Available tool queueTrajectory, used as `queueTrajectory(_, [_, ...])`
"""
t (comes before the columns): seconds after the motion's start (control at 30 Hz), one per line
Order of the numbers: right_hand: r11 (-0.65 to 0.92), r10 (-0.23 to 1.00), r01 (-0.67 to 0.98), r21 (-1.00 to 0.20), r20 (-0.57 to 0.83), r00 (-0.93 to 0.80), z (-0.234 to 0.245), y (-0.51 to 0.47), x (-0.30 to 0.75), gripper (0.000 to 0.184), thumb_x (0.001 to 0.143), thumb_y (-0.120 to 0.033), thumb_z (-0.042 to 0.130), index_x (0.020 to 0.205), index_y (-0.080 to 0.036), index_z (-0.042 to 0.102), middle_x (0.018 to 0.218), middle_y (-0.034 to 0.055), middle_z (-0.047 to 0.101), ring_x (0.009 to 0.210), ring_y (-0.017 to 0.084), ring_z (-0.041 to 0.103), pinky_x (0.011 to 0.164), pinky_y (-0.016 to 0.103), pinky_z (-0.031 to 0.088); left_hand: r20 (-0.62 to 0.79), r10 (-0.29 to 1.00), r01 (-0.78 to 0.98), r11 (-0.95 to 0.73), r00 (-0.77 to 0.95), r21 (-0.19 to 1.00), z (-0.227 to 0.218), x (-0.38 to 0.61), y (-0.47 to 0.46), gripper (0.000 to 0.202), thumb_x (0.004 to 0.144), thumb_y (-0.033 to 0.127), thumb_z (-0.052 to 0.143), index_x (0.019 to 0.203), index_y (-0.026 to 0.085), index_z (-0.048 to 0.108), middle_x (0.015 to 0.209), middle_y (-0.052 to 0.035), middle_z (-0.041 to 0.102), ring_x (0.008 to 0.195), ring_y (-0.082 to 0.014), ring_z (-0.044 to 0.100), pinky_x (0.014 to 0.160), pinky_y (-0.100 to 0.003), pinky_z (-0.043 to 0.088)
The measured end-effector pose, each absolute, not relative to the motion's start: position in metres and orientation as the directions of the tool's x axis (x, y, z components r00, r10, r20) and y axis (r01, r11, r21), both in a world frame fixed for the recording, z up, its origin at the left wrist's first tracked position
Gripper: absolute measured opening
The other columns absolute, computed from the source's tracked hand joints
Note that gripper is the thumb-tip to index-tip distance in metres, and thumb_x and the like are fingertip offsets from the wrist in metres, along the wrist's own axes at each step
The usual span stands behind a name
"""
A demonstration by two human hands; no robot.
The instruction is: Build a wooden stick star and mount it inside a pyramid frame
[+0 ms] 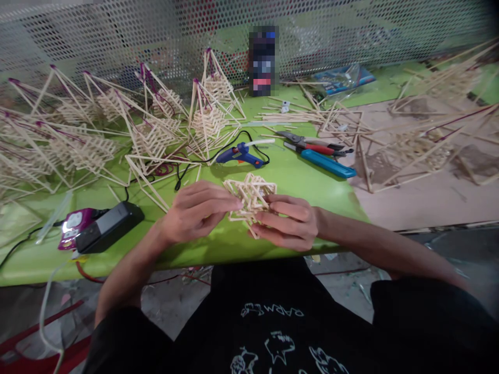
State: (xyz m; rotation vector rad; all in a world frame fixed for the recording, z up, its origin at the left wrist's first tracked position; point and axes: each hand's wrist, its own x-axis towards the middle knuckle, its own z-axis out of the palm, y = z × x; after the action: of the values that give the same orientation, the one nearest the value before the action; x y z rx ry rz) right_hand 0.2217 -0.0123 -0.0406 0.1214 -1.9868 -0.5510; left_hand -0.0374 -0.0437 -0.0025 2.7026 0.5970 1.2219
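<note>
Between my two hands is a small lattice of stacked wooden sticks [252, 195], held just above the front of the green table. My left hand [198, 210] pinches its left side with thumb and fingertips. On the right side, the fingers of my right hand [290, 221] are curled round the lattice's edge and lower corner. Just beyond it lies a blue glue gun [239, 155] with a pale glue stick in its back end. Red-handled pruning shears [312, 143] and a blue-handled cutter [327, 163] rest to the right of the glue gun.
Several stick frames with purple cord [210, 117] crowd the left and back of the green table [312, 195]. More frames [421, 148] stand on the brown board at right. A purple power strip with a black adapter [111, 226] lies front left. Perforated metal [323, 36] rises behind.
</note>
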Motion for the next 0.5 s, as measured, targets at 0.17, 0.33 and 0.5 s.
queueTrajectory(0.17, [0.889, -0.332, 0.126, 0.44, 0.809, -0.485, -0.0368, -0.0128, 0.2223, 0.004, 0.082, -0.029, 0.081, 0.083, -0.027, 0.078, 0.099, -0.0014, 0.074, 0.087, 0.014, 0.062, 0.088, 0.027, 0.068, 0.689, 0.378, 0.271, -0.926, 0.619, 0.264, -0.0046, -0.0389, -0.0422, 0.035, 0.088, 0.0, 0.064, 0.116, 0.019, 0.068, 0.102, -0.0062, 0.077, 0.098, -0.0172, 0.073, 0.085, -0.033, 0.061])
queueTrajectory(0.33, [0.882, -0.354, 0.09, 0.463, 0.777, -0.521, -0.0343, -0.0146, 0.2227, 0.005, 0.083, -0.031, 0.081, 0.082, -0.029, 0.077, 0.099, -0.005, 0.075, 0.088, 0.012, 0.063, 0.094, 0.028, 0.067, 0.606, 0.367, 0.301, -0.93, 0.706, 0.211, -0.0026, -0.0413, -0.0426, 0.033, 0.091, 0.004, 0.062, 0.12, 0.02, 0.065, 0.105, -0.0061, 0.076, 0.1, -0.0174, 0.071, 0.09, -0.034, 0.06])
queueTrajectory(0.5, [0.89, -0.343, 0.09, 0.447, 0.786, -0.515, -0.0351, -0.0146, 0.2234, 0.007, 0.081, -0.032, 0.082, 0.082, -0.029, 0.076, 0.099, -0.0044, 0.075, 0.09, 0.013, 0.064, 0.095, 0.029, 0.067, 0.617, 0.362, 0.283, -0.932, 0.699, 0.227, 0.0004, -0.0421, -0.0415, 0.029, 0.092, 0.004, 0.06, 0.118, 0.016, 0.064, 0.104, -0.0089, 0.074, 0.1, -0.0195, 0.071, 0.088, -0.036, 0.06])
